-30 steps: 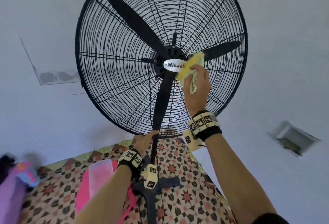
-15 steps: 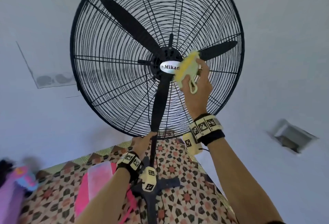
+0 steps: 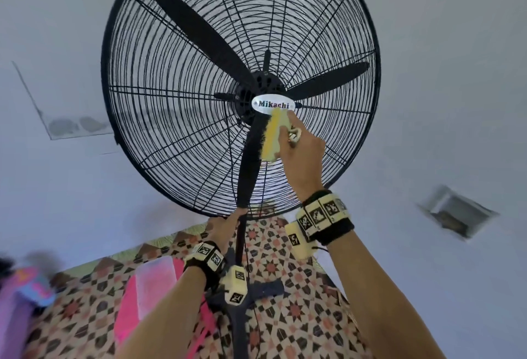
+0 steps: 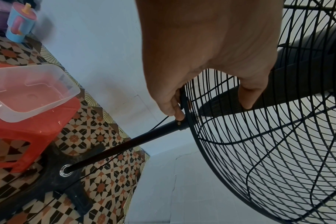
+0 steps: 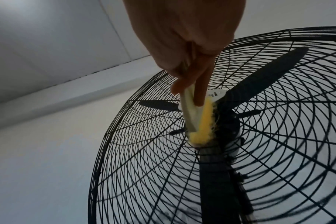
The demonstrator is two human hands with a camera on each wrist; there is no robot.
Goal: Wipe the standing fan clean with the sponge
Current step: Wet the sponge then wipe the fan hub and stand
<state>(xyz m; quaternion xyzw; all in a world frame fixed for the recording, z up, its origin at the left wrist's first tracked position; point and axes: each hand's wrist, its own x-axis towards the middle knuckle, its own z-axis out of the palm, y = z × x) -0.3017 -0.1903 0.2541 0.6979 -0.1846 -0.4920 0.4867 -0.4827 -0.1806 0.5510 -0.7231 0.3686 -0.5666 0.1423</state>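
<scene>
Our right hand, raised mid-frame, clasps the sponge against the fan grille; our left hand grasps its lower rim.

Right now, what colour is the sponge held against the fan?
Yellow, with a pale cream backing; the sponge shows best in the head view.

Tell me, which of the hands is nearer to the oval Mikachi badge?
Right. The right hand holds the sponge against the grille just below the Mikachi badge. The left hand grips the grille's bottom rim, far below the badge.
</scene>
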